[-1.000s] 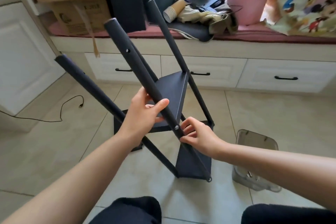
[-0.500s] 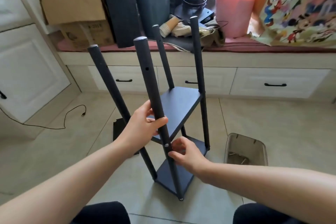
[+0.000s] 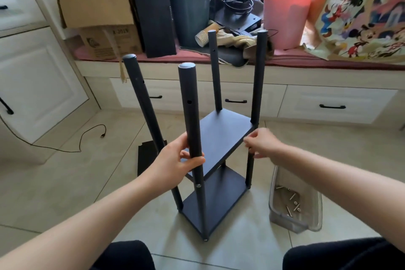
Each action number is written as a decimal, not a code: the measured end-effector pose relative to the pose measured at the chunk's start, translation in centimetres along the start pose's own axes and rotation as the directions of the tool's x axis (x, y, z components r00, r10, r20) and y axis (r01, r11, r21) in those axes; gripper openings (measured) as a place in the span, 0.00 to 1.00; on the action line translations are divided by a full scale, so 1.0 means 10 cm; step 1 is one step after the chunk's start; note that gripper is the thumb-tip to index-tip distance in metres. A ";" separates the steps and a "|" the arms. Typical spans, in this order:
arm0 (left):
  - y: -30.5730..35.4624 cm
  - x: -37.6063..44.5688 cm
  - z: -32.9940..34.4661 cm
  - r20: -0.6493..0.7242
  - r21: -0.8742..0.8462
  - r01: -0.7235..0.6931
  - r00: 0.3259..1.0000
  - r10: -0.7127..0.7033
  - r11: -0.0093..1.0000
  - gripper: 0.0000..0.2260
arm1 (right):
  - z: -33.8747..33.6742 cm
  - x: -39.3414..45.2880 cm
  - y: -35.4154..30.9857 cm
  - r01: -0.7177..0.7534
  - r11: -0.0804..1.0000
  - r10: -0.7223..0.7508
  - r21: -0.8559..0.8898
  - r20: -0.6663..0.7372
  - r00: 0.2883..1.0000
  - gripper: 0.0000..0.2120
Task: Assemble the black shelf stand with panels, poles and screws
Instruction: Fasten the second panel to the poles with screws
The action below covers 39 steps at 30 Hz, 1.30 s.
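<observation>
The black shelf stand (image 3: pixel 221 138) stands upright on the tiled floor between my knees, with two panels fixed between its poles. My left hand (image 3: pixel 175 163) grips the near front pole (image 3: pixel 190 112) just above the middle panel (image 3: pixel 225 131). A silver screw head (image 3: pixel 198 186) shows in that pole below my hand. My right hand (image 3: pixel 263 142) is blurred at the right corner of the middle panel, its fingers over the right pole (image 3: pixel 258 76); whether it holds the pole I cannot tell. The bottom panel (image 3: pixel 219 201) rests on the floor.
A clear plastic tub (image 3: pixel 315 210) with several loose screws sits on the floor to the right. One loose black panel (image 3: pixel 145 155) lies behind the stand on the left. A cable (image 3: pixel 83 138) trails over the tiles. White drawers (image 3: pixel 328 105) and a cluttered bench stand behind.
The stand has swung from tilted to upright on the floor. My right hand left the near front pole and moved right to the middle panel's right corner. My left hand kept its grip.
</observation>
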<state>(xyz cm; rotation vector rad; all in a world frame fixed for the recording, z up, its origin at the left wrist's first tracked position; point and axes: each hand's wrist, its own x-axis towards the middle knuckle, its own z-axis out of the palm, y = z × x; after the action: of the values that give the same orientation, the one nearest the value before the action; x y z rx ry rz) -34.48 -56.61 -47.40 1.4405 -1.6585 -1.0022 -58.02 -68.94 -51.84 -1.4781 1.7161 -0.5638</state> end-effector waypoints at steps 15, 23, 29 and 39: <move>-0.09 0.06 -0.17 0.055 0.142 -0.066 0.997 0.059 0.988 0.13 | -0.41 0.43 -0.13 0.104 0.976 -0.057 0.193 -0.235 0.970 0.14; -0.15 0.16 -0.31 -0.118 0.117 -0.055 0.991 0.069 0.992 0.12 | -0.46 0.34 -0.10 0.127 0.979 -0.087 0.157 -0.238 0.967 0.12; -0.24 0.36 -0.44 -0.219 0.101 -0.011 0.975 0.033 0.995 0.13 | -0.58 0.16 -0.02 0.175 0.978 -0.148 0.117 -0.206 0.967 0.14; -0.30 0.77 -0.50 -0.342 0.117 0.054 0.940 -0.011 0.992 0.14 | -0.74 -0.41 0.14 0.239 0.969 -0.230 0.069 -0.110 0.967 0.15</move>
<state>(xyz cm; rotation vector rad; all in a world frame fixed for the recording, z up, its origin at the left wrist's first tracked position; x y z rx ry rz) -29.71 -65.01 -47.69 1.6245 -1.4649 -0.6287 -64.67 -65.86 -47.38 -1.6294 1.5833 -0.8374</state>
